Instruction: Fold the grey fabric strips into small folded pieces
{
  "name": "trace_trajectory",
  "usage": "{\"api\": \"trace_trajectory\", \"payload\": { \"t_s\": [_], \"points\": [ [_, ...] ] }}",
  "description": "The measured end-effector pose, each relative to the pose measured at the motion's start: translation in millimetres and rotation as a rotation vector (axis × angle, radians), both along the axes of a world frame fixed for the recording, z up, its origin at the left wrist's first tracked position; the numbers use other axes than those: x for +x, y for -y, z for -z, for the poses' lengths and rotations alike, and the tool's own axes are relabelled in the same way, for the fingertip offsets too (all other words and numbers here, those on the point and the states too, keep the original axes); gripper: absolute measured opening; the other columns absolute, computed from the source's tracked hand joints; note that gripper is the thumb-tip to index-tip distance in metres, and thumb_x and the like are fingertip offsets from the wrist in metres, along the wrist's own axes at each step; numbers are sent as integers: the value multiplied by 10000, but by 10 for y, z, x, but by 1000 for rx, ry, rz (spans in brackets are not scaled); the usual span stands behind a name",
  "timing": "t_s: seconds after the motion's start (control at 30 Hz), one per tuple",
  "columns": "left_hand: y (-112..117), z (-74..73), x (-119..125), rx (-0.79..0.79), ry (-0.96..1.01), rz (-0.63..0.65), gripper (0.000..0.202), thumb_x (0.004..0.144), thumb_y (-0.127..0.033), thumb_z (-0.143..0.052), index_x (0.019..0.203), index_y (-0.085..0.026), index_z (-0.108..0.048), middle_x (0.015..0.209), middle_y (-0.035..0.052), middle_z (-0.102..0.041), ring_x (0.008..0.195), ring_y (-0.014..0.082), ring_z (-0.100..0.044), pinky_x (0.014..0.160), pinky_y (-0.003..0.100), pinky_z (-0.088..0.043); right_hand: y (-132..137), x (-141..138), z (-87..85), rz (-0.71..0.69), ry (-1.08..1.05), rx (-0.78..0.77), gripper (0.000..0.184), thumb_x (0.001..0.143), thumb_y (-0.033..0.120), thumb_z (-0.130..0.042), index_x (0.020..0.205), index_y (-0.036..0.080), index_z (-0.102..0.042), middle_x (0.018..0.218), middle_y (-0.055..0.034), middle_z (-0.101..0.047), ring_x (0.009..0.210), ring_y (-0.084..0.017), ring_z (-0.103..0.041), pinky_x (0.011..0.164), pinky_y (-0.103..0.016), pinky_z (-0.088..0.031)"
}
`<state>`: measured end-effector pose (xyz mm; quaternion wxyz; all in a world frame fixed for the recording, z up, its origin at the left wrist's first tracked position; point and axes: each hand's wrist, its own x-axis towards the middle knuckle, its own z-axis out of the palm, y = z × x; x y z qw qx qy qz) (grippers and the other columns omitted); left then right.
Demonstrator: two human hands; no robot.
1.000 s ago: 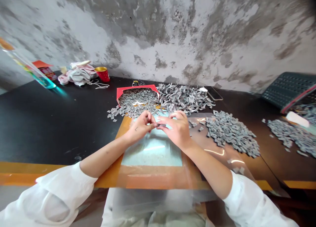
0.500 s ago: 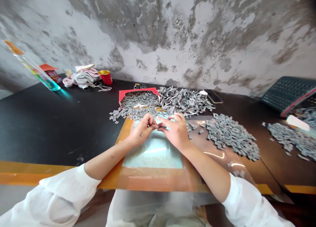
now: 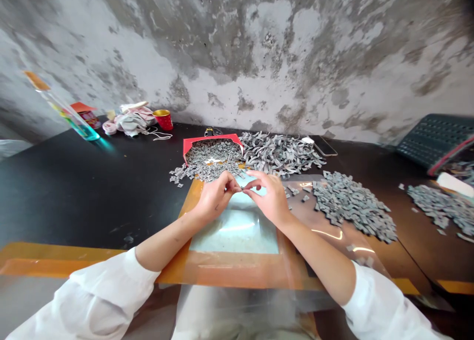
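My left hand point(image 3: 215, 198) and my right hand point(image 3: 268, 198) meet above a pale blue board point(image 3: 233, 234), their fingertips pinching a small grey fabric strip point(image 3: 240, 188) from both sides. Most of the strip is hidden by my fingers. Just beyond my left hand, a red box lid point(image 3: 211, 139) holds a heap of small grey folded pieces point(image 3: 209, 158), some spilling out. Long grey strips point(image 3: 277, 153) lie tangled behind my right hand, and a loose pile of folded pieces point(image 3: 351, 207) spreads to its right.
A black table point(image 3: 89, 192) carries a clear plastic sheet point(image 3: 326, 231) and an orange-edged board. Another grey pile point(image 3: 440, 209) lies far right beside a dark perforated crate point(image 3: 435, 140). A bottle point(image 3: 70, 114), white cloth point(image 3: 131, 123) and red cup point(image 3: 163, 119) stand at the stained wall.
The whole view has drifted slightly, with the table shifting right in the picture. My hands stay together at the small strip, and my right fingers have shifted a little on it.
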<state>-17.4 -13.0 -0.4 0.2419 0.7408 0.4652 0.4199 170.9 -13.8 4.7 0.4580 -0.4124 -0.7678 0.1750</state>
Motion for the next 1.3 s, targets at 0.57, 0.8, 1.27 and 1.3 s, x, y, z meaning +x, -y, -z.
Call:
{"api": "trace_trajectory", "payload": {
  "t_s": [0.57, 0.8, 1.27, 1.3],
  "points": [
    [-110, -25, -100, 367, -169, 141, 193, 866, -340, -627, 975, -194, -690, 972, 77, -713, 928, 196, -653, 853, 317, -491, -110, -20, 110, -122, -491, -502, 403, 731, 280, -719, 1027, 243, -448, 771, 33, -661, 733, -134, -616, 725, -277, -470],
    [-121, 58, -66, -18, 25, 174, 212, 812, -373, -672, 897, -182, -702, 860, 50, -721, 802, 176, -665, 759, 278, -517, -119, -46, 174, -223, -493, -504, 323, 724, 284, -732, 969, 226, -530, 866, 3, -633, 819, -143, -633, 785, -292, -505],
    [-140, 54, -34, -411, 525, 306, 439, 752, -182, -735, 1108, -199, -479, 764, -10, -686, 714, 114, -640, 721, 249, -497, -98, 1, 112, -273, -409, -456, 196, 760, 282, -717, 916, 215, -620, 889, -16, -670, 835, -153, -648, 803, -307, -520],
    [-138, 58, -37, -418, 529, 324, 435, 752, -172, -731, 1102, -199, -474, 757, -12, -686, 708, 113, -640, 721, 249, -496, -90, -2, 111, -289, -419, -461, 206, 752, 274, -726, 920, 218, -621, 883, -12, -666, 833, -149, -647, 801, -302, -522]
  ]
}}
